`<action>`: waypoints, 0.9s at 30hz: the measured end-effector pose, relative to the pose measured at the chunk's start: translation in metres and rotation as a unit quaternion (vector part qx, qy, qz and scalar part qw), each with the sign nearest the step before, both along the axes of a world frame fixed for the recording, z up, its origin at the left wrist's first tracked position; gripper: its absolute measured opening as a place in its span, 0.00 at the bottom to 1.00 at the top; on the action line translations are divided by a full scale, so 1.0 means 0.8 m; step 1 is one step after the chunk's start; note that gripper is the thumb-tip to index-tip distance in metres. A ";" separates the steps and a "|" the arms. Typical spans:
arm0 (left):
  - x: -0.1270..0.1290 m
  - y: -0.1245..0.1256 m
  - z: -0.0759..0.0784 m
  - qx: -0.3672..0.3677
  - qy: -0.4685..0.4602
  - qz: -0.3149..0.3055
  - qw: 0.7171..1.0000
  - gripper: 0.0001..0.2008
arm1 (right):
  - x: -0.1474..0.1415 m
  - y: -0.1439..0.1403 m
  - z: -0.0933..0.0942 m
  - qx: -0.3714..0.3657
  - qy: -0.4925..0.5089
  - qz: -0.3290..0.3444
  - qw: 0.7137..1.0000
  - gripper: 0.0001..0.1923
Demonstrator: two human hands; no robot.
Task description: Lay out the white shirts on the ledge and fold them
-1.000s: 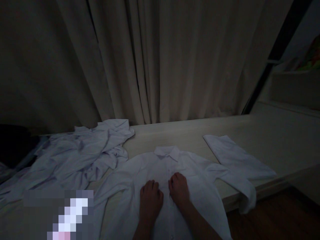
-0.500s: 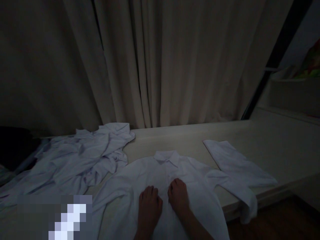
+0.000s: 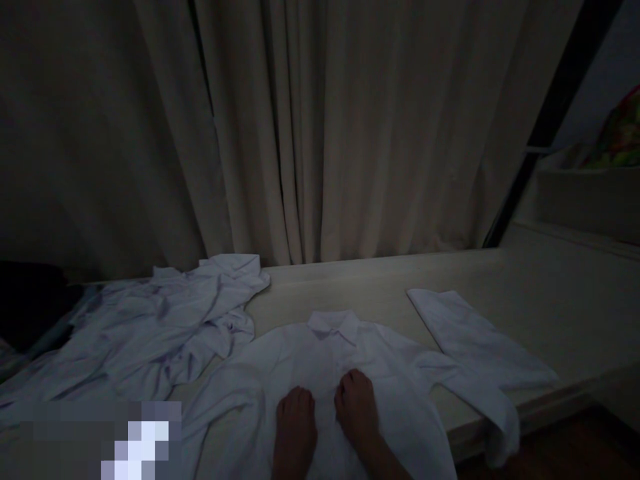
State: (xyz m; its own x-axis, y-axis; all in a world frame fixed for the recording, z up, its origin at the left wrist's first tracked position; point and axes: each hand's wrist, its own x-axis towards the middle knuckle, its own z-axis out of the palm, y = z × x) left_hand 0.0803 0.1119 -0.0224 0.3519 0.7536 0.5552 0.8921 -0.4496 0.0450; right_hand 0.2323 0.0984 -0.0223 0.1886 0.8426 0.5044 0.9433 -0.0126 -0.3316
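Note:
A white collared shirt (image 3: 395, 413) lies spread front up on the pale wooden surface, its collar pointing away from me. My left hand (image 3: 296, 427) rests on the shirt front, left of the button strip, its fingers curled close together on the cloth. Just across the strip, my right hand (image 3: 356, 407) is closed on the fabric with bent fingers; the fingertips are partly hidden. One sleeve stretches to the right and hangs over the front edge; the other bends down to the left.
A rumpled pile of white clothes (image 3: 165, 320) lies at the left, beside a dark item (image 3: 35, 300). At the right is a folded white garment (image 3: 480, 340), partly under the sleeve. Beige curtains (image 3: 390, 133) hang behind the wooden surface (image 3: 360, 280). A pixelated patch covers the lower left.
The whole view has shifted slightly, so everything sits a little lower. My left hand has drawn a little toward me and away from the button strip; the right stays by it.

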 end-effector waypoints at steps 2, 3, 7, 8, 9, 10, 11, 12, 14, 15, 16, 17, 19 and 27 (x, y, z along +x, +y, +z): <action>-0.001 0.001 -0.002 -0.011 0.002 0.001 1.000 0.12 | 0.000 0.000 -0.001 0.003 -0.001 0.001 1.000 0.07; -0.001 0.001 -0.004 -0.013 0.006 -0.001 1.000 0.13 | 0.000 0.000 -0.001 0.005 -0.001 0.001 1.000 0.07; -0.001 0.002 -0.004 -0.009 0.012 -0.017 1.000 0.14 | -0.001 -0.002 0.005 0.008 -0.003 -0.002 1.000 0.08; 0.000 0.002 -0.003 -0.011 0.008 -0.021 1.000 0.13 | -0.001 -0.003 0.006 0.007 -0.003 -0.003 1.000 0.08; 0.000 0.001 -0.002 -0.014 0.002 -0.024 1.000 0.11 | -0.001 -0.003 0.006 0.006 -0.003 -0.004 1.000 0.07; 0.000 0.001 -0.002 -0.016 -0.005 -0.025 1.000 0.10 | -0.001 -0.003 0.006 0.005 -0.002 -0.003 1.000 0.07; 0.000 0.001 -0.001 -0.019 -0.012 -0.025 0.999 0.10 | -0.001 -0.003 0.005 0.005 -0.002 -0.003 1.000 0.07; 0.000 0.001 -0.002 -0.021 -0.017 -0.024 0.999 0.10 | -0.001 -0.002 0.004 0.005 -0.001 -0.003 1.000 0.07; -0.001 0.002 -0.004 -0.022 -0.022 -0.017 0.999 0.12 | 0.000 -0.001 0.002 0.005 0.000 -0.004 1.000 0.07; -0.001 0.002 -0.006 -0.022 -0.023 -0.015 0.999 0.13 | 0.000 -0.001 0.001 0.004 0.001 -0.005 1.000 0.07; -0.002 0.003 -0.007 -0.023 -0.024 -0.014 0.999 0.13 | 0.000 -0.001 0.001 0.002 0.001 -0.005 1.000 0.07; -0.002 0.003 -0.009 -0.024 -0.025 -0.013 0.999 0.14 | 0.000 -0.001 0.002 -0.001 0.002 -0.006 1.000 0.07; -0.003 0.004 -0.010 -0.028 -0.025 -0.014 0.999 0.15 | 0.000 -0.001 0.003 -0.007 0.003 -0.005 1.000 0.07; 0.003 -0.005 0.010 -0.068 -0.004 -0.001 0.998 0.12 | 0.000 -0.001 0.003 -0.011 0.008 -0.001 1.000 0.06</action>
